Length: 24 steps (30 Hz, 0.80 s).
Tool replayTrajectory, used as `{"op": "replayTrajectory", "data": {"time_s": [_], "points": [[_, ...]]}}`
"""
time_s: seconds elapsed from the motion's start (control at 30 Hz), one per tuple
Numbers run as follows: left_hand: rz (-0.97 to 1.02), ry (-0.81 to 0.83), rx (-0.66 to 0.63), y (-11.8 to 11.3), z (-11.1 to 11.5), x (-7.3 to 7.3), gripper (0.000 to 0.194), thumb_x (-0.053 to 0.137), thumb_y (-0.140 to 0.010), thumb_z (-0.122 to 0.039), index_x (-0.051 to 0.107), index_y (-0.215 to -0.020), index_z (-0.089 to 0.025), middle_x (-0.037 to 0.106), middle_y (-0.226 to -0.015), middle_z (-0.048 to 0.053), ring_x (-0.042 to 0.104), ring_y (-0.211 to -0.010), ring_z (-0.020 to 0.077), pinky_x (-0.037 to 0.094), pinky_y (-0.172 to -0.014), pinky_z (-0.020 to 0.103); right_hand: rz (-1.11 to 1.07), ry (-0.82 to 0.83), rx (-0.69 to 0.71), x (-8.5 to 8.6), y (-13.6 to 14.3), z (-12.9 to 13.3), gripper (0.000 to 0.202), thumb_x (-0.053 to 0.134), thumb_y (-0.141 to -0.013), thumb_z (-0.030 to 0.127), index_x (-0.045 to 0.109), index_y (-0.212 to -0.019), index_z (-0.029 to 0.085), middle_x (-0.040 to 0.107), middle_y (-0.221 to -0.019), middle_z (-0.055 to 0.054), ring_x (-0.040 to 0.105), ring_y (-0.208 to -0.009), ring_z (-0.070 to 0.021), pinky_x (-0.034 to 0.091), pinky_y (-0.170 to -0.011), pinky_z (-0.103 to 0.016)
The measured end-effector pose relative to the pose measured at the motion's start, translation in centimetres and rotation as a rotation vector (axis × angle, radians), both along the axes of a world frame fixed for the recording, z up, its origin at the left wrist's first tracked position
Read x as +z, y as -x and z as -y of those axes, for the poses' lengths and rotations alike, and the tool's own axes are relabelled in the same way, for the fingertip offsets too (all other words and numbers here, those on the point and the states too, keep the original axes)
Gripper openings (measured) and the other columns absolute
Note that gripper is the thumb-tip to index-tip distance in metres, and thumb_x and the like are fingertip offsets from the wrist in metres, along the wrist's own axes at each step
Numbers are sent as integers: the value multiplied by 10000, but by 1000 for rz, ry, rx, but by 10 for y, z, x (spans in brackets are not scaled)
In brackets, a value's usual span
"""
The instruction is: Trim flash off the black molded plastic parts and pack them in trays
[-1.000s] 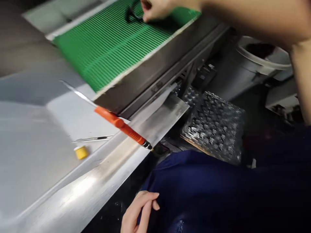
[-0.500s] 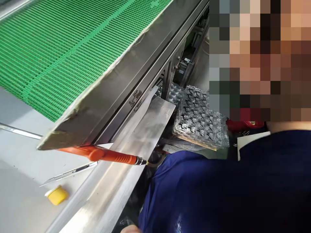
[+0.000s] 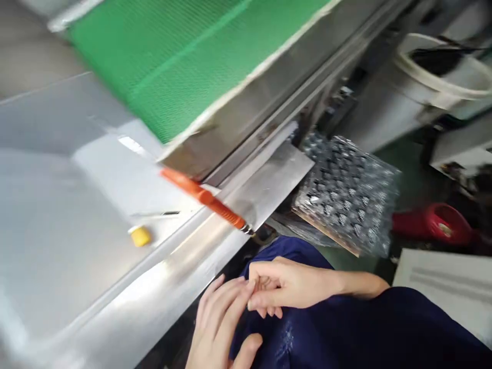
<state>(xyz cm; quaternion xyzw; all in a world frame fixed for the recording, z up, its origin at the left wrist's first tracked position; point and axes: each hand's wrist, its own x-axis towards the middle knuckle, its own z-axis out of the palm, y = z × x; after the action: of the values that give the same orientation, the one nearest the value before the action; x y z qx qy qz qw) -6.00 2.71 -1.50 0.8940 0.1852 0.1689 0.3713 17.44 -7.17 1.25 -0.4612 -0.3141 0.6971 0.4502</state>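
My left hand (image 3: 221, 320) rises from the bottom edge, its back to me, fingers stretched out and thumb apart. Against its fingertips, my right hand (image 3: 284, 284) is closed in a pinch with curled fingers. Whether something small sits between them is hidden. Both hands are over or beside dark blue clothing (image 3: 365, 325). Nearest to them lies an orange tool (image 3: 203, 196) with a slim handle and metal collar, across the steel edge at the corner of the conveyor. A small yellow object with a white top (image 3: 140, 236) stands on the metal table (image 3: 88, 215).
A green conveyor belt (image 3: 192, 56) in a steel frame runs along the top. Stacked clear plastic trays (image 3: 346, 189) lie right of it, beside a red rounded object (image 3: 448, 224). A white bucket (image 3: 423, 66) is at upper right. A thin blade-like tool (image 3: 154, 213) lies near the yellow object.
The view has swung, so table and conveyor sit differently in frame. Both hands have come into view together; only fingertips showed at the bottom before. The blurred-out patch at upper right is gone.
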Motion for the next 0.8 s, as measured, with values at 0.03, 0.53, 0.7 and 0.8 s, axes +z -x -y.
{"op": "replayTrajectory", "data": {"time_s": [0.03,0.53,0.7,0.8], "points": [[-2,-7,60,1,6,6,538,695,-1043,-446,629,-1576,-415,828,-1373,55,803,-1273,335,664,-1151,484,-34,-3,29,0,6,-8,425,668,-1006,629,535,-899,240,624,-740,78,578,-600,-38,505,-584,-128],[626,415,854,7,45,27,555,761,-1051,-139,627,-1524,-398,871,-1075,-44,832,-723,100,739,-819,241,561,-628,-52,13,43,-138,291,506,-1165,387,727,-1207,203,782,-1088,-75,723,-980,-174,582,-934,-310],[779,531,764,-7,29,31,563,839,-1008,-193,671,-1486,-439,876,-1049,-65,838,-737,88,727,-840,207,1599,-422,365,53,58,-205,428,395,-1095,51,696,-1396,92,712,-1395,-234,694,-1317,-336,547,-1051,-433],[858,549,728,-10,28,29,492,827,-1025,-237,697,-1472,-396,867,-1031,-45,833,-745,90,718,-852,203,1666,-264,519,52,62,-230,324,525,-1034,20,754,-1263,45,748,-1257,-267,739,-1237,-347,582,-991,-411]]}}
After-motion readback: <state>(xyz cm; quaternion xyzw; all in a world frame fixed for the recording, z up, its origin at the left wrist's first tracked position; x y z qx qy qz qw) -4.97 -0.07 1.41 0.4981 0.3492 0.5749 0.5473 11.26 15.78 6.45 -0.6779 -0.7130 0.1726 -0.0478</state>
